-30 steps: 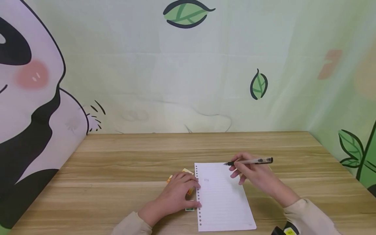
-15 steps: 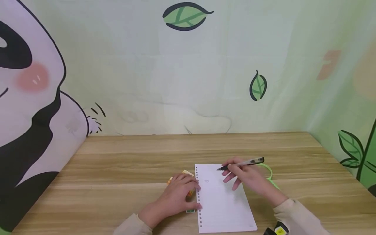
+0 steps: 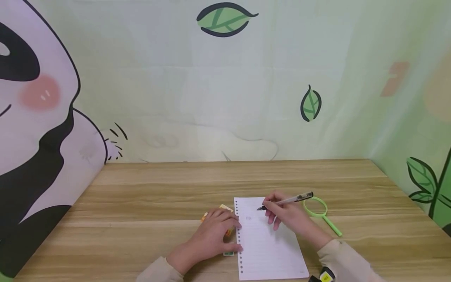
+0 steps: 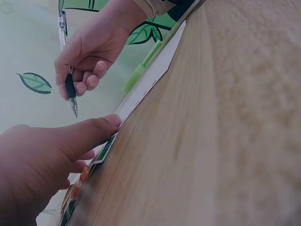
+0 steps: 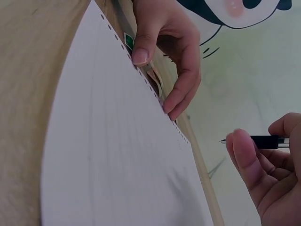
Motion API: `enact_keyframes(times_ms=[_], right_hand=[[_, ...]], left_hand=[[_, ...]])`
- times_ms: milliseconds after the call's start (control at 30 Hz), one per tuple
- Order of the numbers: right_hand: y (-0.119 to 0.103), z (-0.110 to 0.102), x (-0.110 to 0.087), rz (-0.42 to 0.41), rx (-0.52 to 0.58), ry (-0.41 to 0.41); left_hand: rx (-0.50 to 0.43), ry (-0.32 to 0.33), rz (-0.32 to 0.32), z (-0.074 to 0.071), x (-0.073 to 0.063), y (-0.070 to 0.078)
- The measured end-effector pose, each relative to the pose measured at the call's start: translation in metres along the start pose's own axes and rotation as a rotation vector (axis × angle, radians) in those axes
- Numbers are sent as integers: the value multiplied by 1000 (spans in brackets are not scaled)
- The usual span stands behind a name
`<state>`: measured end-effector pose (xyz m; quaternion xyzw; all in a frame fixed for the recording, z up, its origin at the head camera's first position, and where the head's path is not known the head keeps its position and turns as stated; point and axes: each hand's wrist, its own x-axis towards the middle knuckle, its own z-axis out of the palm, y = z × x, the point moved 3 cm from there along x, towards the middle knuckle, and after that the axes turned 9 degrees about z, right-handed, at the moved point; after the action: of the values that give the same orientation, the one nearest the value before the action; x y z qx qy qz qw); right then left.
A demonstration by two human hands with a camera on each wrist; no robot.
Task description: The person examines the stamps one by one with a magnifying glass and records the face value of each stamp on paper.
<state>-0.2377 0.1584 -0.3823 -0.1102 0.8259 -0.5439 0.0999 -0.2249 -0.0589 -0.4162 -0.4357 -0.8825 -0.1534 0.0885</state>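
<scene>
A white sheet of lined loose-leaf paper (image 3: 269, 254), punched along its left side, lies on the wooden table with small faint writing near the top left. My left hand (image 3: 215, 234) rests at the punched edge, thumb and fingertips touching it, fingers relaxed. Between thumb and fingers my right hand (image 3: 287, 217) pinches a clear pen (image 3: 296, 198) with a black grip. Its tip points down-left over the upper sheet; in the left wrist view the pen (image 4: 70, 87) tip is clear of the paper.
Beside the right forearm lies a green magnifying glass (image 3: 332, 226). Partly covered by the left hand are yellow-orange paper pieces (image 3: 226, 206) and a small green, white-bordered piece (image 3: 228, 253) like a stamp. A printed cloth backdrop (image 3: 169, 86) stands behind the table.
My right hand has moved left and slightly down with the pen, nearer the writing. The green magnifying glass has come into view from behind it. My left hand stays put.
</scene>
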Motion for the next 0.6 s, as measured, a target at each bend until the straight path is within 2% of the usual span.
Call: enact_keyframes(times_ms=[233, 600], right_hand=[[8, 7, 4, 50, 41, -45], [15, 13, 7, 65, 48, 15]], left_hand=[[6, -7, 3, 1, 0, 0], [7, -8, 0, 1, 0, -1]])
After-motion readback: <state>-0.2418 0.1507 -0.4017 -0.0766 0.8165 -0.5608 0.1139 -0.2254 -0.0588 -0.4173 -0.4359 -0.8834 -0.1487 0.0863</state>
